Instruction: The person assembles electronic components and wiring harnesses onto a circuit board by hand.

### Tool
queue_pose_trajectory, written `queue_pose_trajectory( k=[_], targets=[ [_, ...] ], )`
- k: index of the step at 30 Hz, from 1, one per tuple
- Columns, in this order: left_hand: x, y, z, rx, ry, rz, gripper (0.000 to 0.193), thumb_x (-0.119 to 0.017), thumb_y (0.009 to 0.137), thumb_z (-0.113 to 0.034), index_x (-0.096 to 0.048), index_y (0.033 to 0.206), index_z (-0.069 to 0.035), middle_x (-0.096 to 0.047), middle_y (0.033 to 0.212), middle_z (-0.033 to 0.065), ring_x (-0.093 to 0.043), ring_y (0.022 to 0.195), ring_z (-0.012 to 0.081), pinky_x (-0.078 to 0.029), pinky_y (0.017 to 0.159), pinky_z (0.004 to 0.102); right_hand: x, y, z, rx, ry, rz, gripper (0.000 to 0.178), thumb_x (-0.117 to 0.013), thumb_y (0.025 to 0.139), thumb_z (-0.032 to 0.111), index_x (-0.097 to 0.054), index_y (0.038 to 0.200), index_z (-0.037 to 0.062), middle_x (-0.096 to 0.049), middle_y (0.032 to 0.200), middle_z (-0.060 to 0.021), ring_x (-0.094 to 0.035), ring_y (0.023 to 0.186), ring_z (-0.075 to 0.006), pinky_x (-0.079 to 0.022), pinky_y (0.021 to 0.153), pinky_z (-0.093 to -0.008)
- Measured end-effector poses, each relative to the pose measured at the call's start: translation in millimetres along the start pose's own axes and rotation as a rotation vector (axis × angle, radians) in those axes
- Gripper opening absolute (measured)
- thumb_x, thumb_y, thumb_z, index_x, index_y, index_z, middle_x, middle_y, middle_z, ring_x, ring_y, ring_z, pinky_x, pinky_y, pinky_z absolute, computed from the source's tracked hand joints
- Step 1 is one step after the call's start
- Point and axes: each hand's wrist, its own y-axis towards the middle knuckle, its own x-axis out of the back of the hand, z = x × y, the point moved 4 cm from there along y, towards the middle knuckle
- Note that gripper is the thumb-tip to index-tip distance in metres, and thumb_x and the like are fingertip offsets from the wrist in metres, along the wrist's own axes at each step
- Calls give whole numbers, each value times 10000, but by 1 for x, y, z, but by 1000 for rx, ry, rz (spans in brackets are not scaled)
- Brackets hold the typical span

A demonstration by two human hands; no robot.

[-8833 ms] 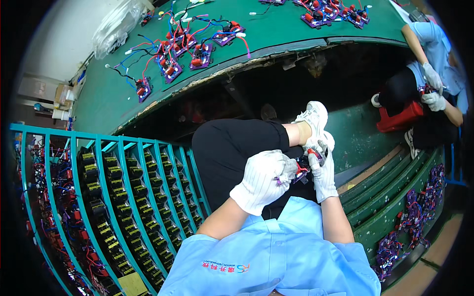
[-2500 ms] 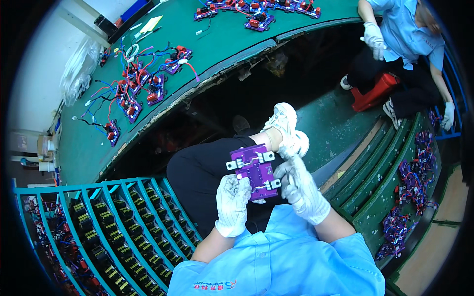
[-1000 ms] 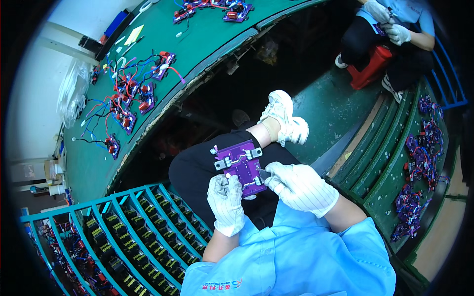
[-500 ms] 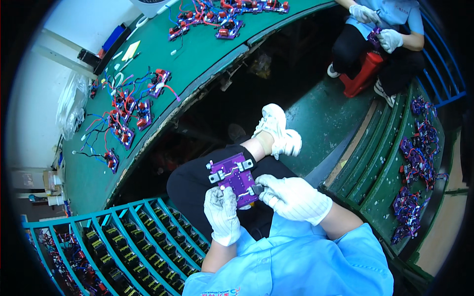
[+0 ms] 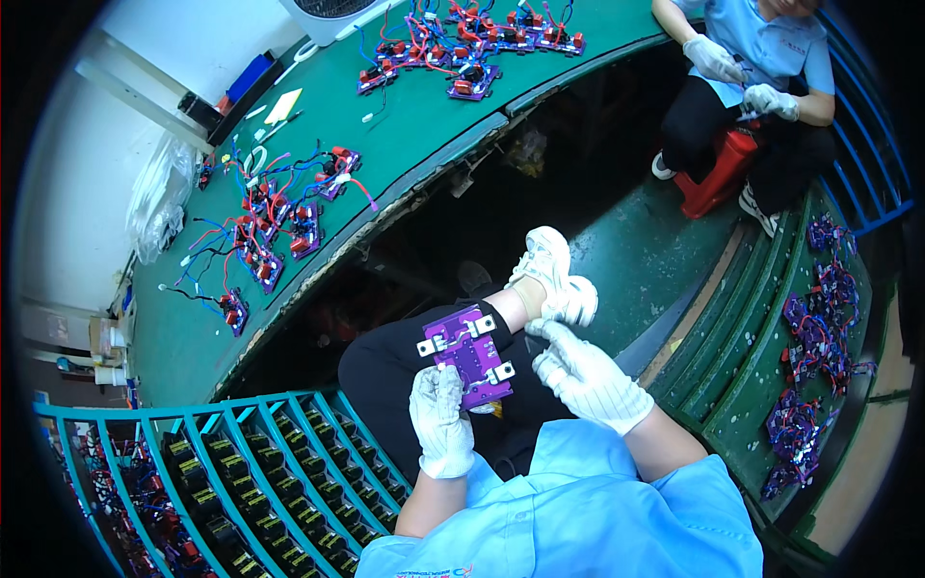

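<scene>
Over my lap, my gloved left hand (image 5: pixel 441 424) grips a purple circuit board (image 5: pixel 467 361) by its near left edge, thumb and fingers pinching it. Silver metal tabs with round holes stick out past the board's edges; one tab (image 5: pixel 501 373) is on the right side, another (image 5: pixel 483 326) at the far right corner. My gloved right hand (image 5: pixel 593 380) hovers just right of the board, not touching it. Its fingers are stretched out and apart, and I make out nothing held in them.
A green bench (image 5: pixel 385 144) bears several wired purple boards (image 5: pixel 260 226). At the lower left stands a teal rack (image 5: pixel 231 414) of black and yellow parts. More wired boards (image 5: pixel 809 356) lie on a green surface at the right. A gloved co-worker (image 5: pixel 761 48) sits by a red stool (image 5: pixel 723 173).
My right hand has come off the board's right side and moved up and right, uncovering the metal tab there. My left hand keeps its hold; the whole view has shifted slightly.
</scene>
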Motion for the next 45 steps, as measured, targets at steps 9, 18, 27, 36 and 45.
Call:
queue_pose_trajectory(
  k=[9,18,27,36,45],
  targets=[
    [1,-16,-8,155,0,102,113,-529,890,-78,-469,944,0,-559,780,53,-558,663,92,-498,548,238,-19,-8,13,-13,-29,98,247,-532,819,76,-546,1051,-7,-600,986,-203,-604,665,-295,-491,607,-349],
    [61,19,-49,-460,25,-252,88,-508,864,-3,-485,928,-60,-507,750,-5,-456,620,31,-382,548,183,-18,-12,-13,-125,-43,-27,299,-517,833,71,-523,1101,-62,-615,864,-222,-607,743,-357,-486,664,-382],
    [249,129,-139,-1114,923,-1239,116,-576,708,65,-533,781,-14,-496,752,116,-492,754,271,-384,666,373,-21,-2,8,-38,-139,-53,265,-519,840,107,-551,1050,-51,-609,846,-227,-599,751,-365,-476,680,-392],
    [247,194,-65,-765,1389,-1079,99,-639,691,-173,-567,718,-111,-540,761,70,-544,727,278,-433,601,430,-44,13,26,-149,-125,174,368,-477,898,195,-482,1214,8,-490,1230,-202,-457,1155,-305,-351,982,-350],
    [259,215,-94,-310,1412,-780,484,-419,863,-493,-590,1052,-81,-509,1171,131,-368,1214,297,-146,1065,510,-61,27,27,-170,-176,225,366,-477,896,234,-517,1174,-1,-548,1136,-210,-519,1053,-334,-394,924,-378]
  ],
)
